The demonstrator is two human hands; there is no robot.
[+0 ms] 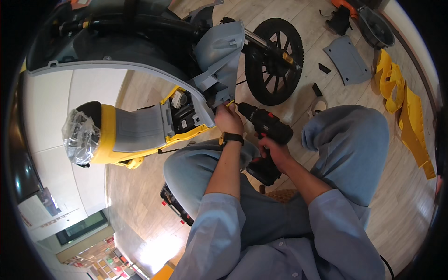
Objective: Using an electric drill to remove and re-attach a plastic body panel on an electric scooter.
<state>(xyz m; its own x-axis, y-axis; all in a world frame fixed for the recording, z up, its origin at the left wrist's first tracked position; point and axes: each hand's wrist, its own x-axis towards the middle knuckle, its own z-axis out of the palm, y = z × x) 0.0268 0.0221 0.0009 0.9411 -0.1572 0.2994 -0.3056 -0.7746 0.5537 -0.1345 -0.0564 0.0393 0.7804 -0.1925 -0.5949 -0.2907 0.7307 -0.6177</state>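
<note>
1 drill [272, 127] in right hand [275, 152] | yellow label [287, 58] on fork [261, 42]

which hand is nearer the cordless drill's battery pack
Right: the right hand grips the cordless drill right by its battery pack. The left hand is farther, by the grey fairing.

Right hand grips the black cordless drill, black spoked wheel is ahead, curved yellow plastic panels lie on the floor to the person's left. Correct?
One error: the curved yellow plastic panels lie on the pale plank floor to the person's right, as the head view shows. The rest stands: right hand grips the black cordless drill, black spoked wheel ahead.
</note>
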